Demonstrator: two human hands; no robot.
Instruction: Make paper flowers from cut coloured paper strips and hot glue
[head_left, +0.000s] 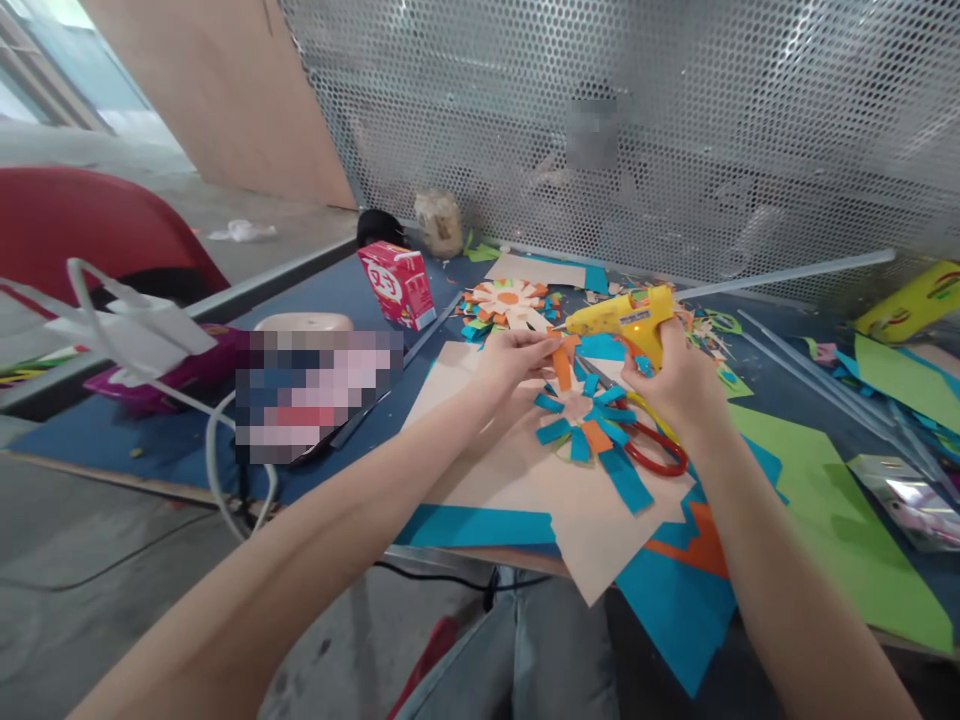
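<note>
My left hand (517,358) is closed in a pinch on a folded orange paper strip (563,368). A yellow hot glue gun (619,315) is in my right hand (681,380), its nozzle pointing left, close to the strip and my left fingertips. From its back a long clear glue stick (795,274) sticks out to the right. Below my hands a paper flower (576,406) with blue and orange looped petals lies on beige paper (480,470). Red-handled scissors (660,458) lie beside it, partly covered. Another layered paper flower (507,298) sits farther back.
A pink box (396,286) stands back left, near a pixelated area. White adapters with cables (142,335) are at far left. Green sheets (840,520) and loose glue sticks (825,380) lie right. A perforated metal panel (675,130) closes off the back.
</note>
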